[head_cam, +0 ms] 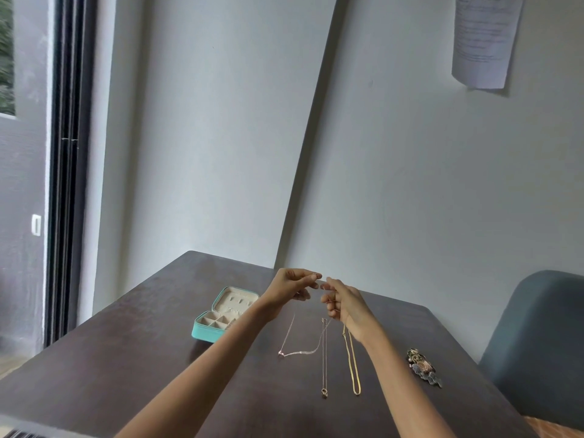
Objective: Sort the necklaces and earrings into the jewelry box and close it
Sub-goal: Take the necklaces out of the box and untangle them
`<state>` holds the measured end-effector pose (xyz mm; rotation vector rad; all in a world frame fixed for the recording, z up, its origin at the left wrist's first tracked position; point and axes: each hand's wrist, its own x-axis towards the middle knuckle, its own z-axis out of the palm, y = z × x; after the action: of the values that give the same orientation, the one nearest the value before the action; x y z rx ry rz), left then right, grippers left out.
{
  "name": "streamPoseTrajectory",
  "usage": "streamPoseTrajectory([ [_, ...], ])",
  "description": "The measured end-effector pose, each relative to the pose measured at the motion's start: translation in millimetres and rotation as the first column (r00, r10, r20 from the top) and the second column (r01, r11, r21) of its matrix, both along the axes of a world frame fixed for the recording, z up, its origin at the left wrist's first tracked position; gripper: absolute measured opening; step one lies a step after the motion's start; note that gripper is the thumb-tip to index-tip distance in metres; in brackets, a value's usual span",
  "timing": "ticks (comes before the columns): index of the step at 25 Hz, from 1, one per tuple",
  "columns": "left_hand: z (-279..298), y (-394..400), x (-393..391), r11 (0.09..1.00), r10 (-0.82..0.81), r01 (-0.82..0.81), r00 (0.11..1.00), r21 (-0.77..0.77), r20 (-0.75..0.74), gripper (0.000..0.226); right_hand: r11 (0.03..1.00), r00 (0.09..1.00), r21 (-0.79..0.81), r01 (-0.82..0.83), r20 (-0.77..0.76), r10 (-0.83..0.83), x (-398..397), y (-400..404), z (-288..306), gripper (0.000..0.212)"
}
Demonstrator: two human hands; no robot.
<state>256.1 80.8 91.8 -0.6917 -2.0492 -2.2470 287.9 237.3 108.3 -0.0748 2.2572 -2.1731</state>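
My left hand (289, 287) and my right hand (343, 303) are raised above the dark table (126, 358), each pinching an end of a thin silver necklace (300, 350). Its chain hangs down in a V, and the small pendant touches the tabletop. A second thin chain with a ring pendant (324, 368) lies straight on the table. Beside that chain, on its right, lies a gold chain (352, 365). The teal jewelry box (202, 331) stands open to the left, showing beige compartments and its raised lid. A pair of ornate earrings (422, 368) lies at the right.
A grey-blue chair (537, 343) stands at the table's right side. The table sits in a corner between two pale walls, with a dark window frame (68, 184) at the left. A paper sheet (483, 39) hangs on the right wall.
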Motion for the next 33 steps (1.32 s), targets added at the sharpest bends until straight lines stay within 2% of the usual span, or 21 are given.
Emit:
streamPoseTrajectory([
  [2,1.9,-0.5,-0.3,1.0,-0.004,0.004,1.0,0.008,-0.009,0.015,0.999,0.999,0.021,-0.042,-0.02,0.043,0.0,-0.2,1.4,0.027],
  [5,4.5,-2.7,-1.4,0.999,0.026,-0.026,1.0,0.02,-0.01,0.013,0.996,0.992,0.082,-0.041,-0.112,0.05,1.4,-1.5,3.4,0.022],
  [8,6.9,-6.9,1.2,1.0,-0.01,0.01,1.0,0.015,0.01,0.009,0.998,0.986,0.052,-0.024,-0.161,0.032,2.4,-3.8,5.7,0.017],
  [11,9.6,-10.6,4.4,0.997,-0.067,0.068,0.998,-0.047,0.011,0.012,0.999,0.984,0.031,-0.031,-0.176,0.036,4.8,-5.8,10.1,0.017],
  [15,17.9,-8.4,8.1,0.989,0.011,-0.019,0.998,-0.146,-0.056,0.016,0.997,0.976,0.072,-0.007,-0.218,0.023,11.1,-4.2,15.6,0.019],
  [20,23.5,-6.1,16.6,0.999,-0.021,0.02,1.0,0.039,0.017,0.019,0.996,0.974,0.081,0.03,-0.227,-0.011,16.9,-4.3,18.8,0.022],
  [24,22.1,-9.5,22.2,0.989,-0.09,0.079,0.992,0.127,0.087,0.018,0.999,0.974,0.037,0.007,-0.225,0.002,20.2,-5.6,18.7,0.02],
  [33,18.9,-16.0,38.9,0.968,-0.237,0.233,0.971,0.089,0.04,0.015,0.996,0.972,-0.02,-0.084,-0.22,0.077,38.9,-3.8,27.0,0.02],
])
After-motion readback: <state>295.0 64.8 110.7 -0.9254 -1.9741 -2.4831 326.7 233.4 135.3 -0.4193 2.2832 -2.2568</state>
